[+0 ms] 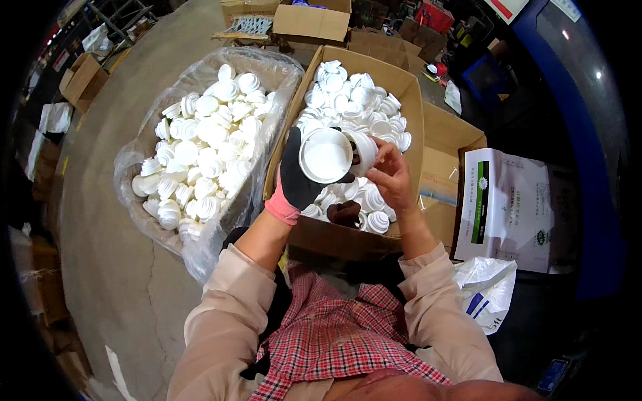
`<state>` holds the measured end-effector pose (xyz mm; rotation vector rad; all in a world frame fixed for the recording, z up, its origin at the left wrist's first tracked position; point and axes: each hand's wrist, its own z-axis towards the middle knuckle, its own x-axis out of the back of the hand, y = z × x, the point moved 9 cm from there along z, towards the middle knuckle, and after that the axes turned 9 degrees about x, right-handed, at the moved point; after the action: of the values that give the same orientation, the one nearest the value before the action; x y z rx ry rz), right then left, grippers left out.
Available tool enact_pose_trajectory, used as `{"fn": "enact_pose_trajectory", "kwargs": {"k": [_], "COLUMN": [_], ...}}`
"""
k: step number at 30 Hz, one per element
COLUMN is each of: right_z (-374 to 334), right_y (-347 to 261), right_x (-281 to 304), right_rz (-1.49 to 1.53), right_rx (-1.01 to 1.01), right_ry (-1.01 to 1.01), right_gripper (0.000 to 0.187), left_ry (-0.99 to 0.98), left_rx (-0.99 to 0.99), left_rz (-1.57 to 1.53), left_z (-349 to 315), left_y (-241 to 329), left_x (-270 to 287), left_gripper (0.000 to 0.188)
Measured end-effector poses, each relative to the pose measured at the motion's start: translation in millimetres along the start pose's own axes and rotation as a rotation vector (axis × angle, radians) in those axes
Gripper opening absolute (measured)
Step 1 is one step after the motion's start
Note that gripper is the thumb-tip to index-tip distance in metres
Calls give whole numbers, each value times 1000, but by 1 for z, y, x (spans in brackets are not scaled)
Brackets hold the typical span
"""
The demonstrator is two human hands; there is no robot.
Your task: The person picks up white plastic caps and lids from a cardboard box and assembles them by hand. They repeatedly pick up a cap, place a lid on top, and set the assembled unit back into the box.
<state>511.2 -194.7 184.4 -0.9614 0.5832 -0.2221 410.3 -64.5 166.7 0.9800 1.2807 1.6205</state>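
Note:
My left hand (299, 175), in a black glove with a pink cuff, grips a round white plastic cap (326, 155) whose shallow hollow faces up. Bare, my right hand (393, 175) pinches a second white plastic piece (363, 151), tilted on its side against the right of the first. Both hands are over an open cardboard box (413, 127) heaped with similar white plastic pieces (348, 97). A dark brown, crumpled thing (344, 214) lies among them near the box's front edge.
To the left stands a container lined with clear plastic (127, 160), full of ribbed white pieces (200, 147). A printed white carton (508, 207) and a white plastic bag (487, 287) lie on the right. More cardboard boxes (311, 21) stand at the back.

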Motion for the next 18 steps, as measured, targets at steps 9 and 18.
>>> {"fn": "enact_pose_trajectory", "kwargs": {"k": [9,18], "right_z": [-3,-8], "right_y": [-12,-54], "right_x": [5,-58], "right_rz": [-330,-948], "right_rx": [-60,404], "right_ry": [29,-297], "right_gripper": [68,64], "left_ry": [52,-8], "left_rx": [-23,-1], "left_rz": [-390,-275], "left_z": [0,2], "left_y": [13,13], "left_x": [-5,-29], "left_gripper": [61,43]}}
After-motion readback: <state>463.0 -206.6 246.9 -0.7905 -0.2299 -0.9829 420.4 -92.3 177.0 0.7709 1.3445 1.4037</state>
